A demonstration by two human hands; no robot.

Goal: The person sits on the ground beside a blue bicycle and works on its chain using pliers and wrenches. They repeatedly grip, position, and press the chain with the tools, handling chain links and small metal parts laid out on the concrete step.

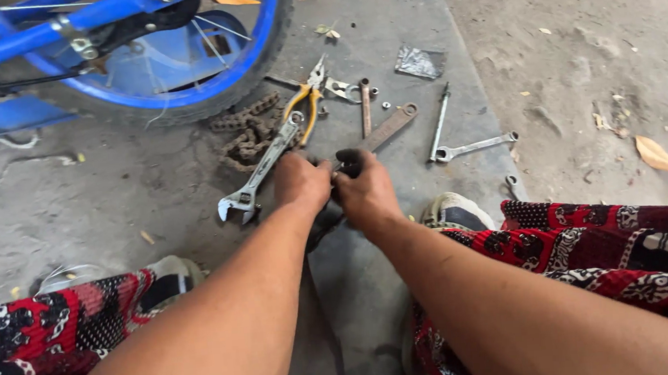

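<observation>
Left hand [301, 182] and right hand [364, 193], fingers curled, together grip a small dark part [350, 160] beside an adjustable wrench [261, 169].

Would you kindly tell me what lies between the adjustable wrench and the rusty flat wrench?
In the head view, yellow-handled pliers lie between adjustable wrench and rusty flat wrench.

Bare forearms; patterned trousers [612, 246] (red, black, white); worn shoes [453, 210].

Adjustable wrench [258, 169] lying on ground left of both hands, chain [246, 135] behind it beneath bicycle wheel [187, 104], pliers [306, 103] beside chain, two spanners [456, 136] well right.
</observation>
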